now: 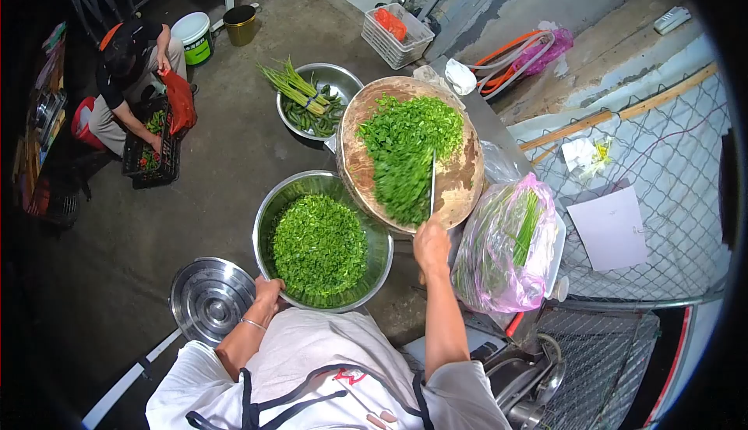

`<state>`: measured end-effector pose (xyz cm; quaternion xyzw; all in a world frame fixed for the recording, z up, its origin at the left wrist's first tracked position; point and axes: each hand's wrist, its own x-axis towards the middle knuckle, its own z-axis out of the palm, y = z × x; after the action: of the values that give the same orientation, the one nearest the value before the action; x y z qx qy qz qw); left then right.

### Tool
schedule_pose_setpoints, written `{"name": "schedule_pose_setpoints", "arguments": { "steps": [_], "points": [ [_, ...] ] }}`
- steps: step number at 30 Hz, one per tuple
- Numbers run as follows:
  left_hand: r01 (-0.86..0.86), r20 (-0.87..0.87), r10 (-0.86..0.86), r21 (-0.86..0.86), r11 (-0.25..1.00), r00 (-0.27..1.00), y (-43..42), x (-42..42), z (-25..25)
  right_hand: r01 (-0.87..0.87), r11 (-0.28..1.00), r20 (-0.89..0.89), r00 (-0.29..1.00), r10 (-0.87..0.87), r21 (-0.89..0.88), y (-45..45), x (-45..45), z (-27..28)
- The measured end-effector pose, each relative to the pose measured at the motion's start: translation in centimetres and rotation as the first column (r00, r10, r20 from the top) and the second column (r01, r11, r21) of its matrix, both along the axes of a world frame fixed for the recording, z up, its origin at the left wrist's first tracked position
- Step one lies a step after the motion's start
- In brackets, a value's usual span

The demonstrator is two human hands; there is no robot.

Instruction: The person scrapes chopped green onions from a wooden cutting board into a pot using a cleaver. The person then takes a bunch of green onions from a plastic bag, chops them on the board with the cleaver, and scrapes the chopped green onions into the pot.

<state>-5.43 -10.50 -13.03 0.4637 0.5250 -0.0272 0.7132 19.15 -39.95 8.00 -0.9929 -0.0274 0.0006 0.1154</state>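
My left hand (269, 292) is closed on the near left rim of a large steel bowl (379, 255), which is tilted against my apron. Finely chopped greens (319, 251) lie inside it. My right hand (432, 244) grips the handle of a knife (433, 185), its narrow blade edge showing upright on a round wooden chopping board (461, 195). Chopped leafy greens (409, 138) are heaped on the board, left of and behind the blade, and those beside it look blurred. The bowl's rim sits just below the board's left edge.
Behind stands a steel basin (340, 77) with green peppers and a bundle of green stalks (292, 87). A plastic bag of greens (506, 251) lies right of the board. A steel lid (212, 299) is at left. Far left, a seated person (132, 72) reaches into a black crate (148, 171).
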Motion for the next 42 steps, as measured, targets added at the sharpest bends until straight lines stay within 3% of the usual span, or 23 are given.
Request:
{"name": "schedule_pose_setpoints", "arguments": {
  "steps": [2, 5, 7, 11, 12, 13, 16, 20, 27, 29, 30, 32, 36, 42],
  "points": [
    [0.005, -0.007, -0.005, -0.002, 1.0, 1.0, 0.3, 0.8, 2.7, -0.023, 0.999, -0.04, 0.999, 0.025, 0.037, 0.3, -3.3, 0.0],
    [-0.012, 0.059, 0.012, 0.006, 1.0, 0.998, 1.2, 0.8, 2.2, -0.072, 0.996, -0.178, 0.981, 0.081, 0.055, 0.8, -8.2, 1.3],
    [-0.008, 0.015, 0.008, 0.008, 1.0, 1.0, 1.3, 0.9, 2.0, -0.15, 0.984, -0.224, 0.96, 0.169, 0.1, -0.4, -10.3, 0.9],
    [0.012, -0.024, -0.011, 0.006, 1.0, 1.0, 1.8, 1.2, 2.4, -0.363, 0.925, -0.086, 0.924, 0.373, 0.113, -3.6, -9.3, 1.7],
    [0.006, -0.04, -0.004, 0.034, 0.999, 0.999, 1.7, 1.4, 3.5, -0.389, 0.913, 0.019, 0.921, 0.39, 0.126, -4.9, -7.5, 1.6],
    [-0.007, -0.045, 0.008, 0.035, 0.999, 0.999, 1.7, 1.7, 3.5, -0.358, 0.933, 0.026, 0.934, 0.357, 0.027, -6.1, -5.2, 2.0],
    [-0.05, -0.044, 0.052, 0.05, 0.998, 0.998, 1.9, 1.4, 2.6, -0.264, 0.962, 0.227, 0.943, 0.244, 0.063, -10.0, 5.1, 1.8],
    [-0.022, -0.115, 0.034, 0.106, 0.994, 0.993, 1.9, 1.4, 3.4, -0.087, 0.995, 0.202, 0.975, 0.094, -0.047, -13.0, 19.4, 2.3],
    [0.011, -0.182, 0.011, 0.117, 0.993, 0.983, 1.7, 1.0, 3.3, -0.123, 0.959, 0.147, 0.975, 0.164, -0.257, -14.4, 32.5, -1.5],
    [0.051, -0.199, -0.031, 0.095, 0.994, 0.98, 1.9, 0.7, 3.5, -0.189, 0.946, 0.128, 0.965, 0.229, -0.264, -14.1, 32.1, -2.5],
    [-0.055, -0.174, 0.077, 0.127, 0.99, 0.982, 1.6, 0.3, 2.0, -0.21, 0.944, 0.111, 0.963, 0.245, -0.255, -14.0, 31.0, -2.8],
    [-0.068, -0.149, 0.083, 0.101, 0.993, 0.985, 1.7, 0.3, 1.7, -0.24, 0.94, 0.093, 0.959, 0.268, -0.242, -13.2, 27.7, -2.4],
    [-0.025, -0.182, 0.047, 0.119, 0.993, 0.982, 1.8, 0.8, 1.8, -0.248, 0.955, 0.112, 0.957, 0.267, -0.163, -10.7, 20.7, -1.6],
    [-0.102, -0.11, 0.107, 0.057, 0.993, 0.988, 0.8, 1.1, 3.4, -0.179, 0.98, 0.097, 0.978, 0.188, -0.09, -5.9, 10.7, -1.5]
  ]
}}
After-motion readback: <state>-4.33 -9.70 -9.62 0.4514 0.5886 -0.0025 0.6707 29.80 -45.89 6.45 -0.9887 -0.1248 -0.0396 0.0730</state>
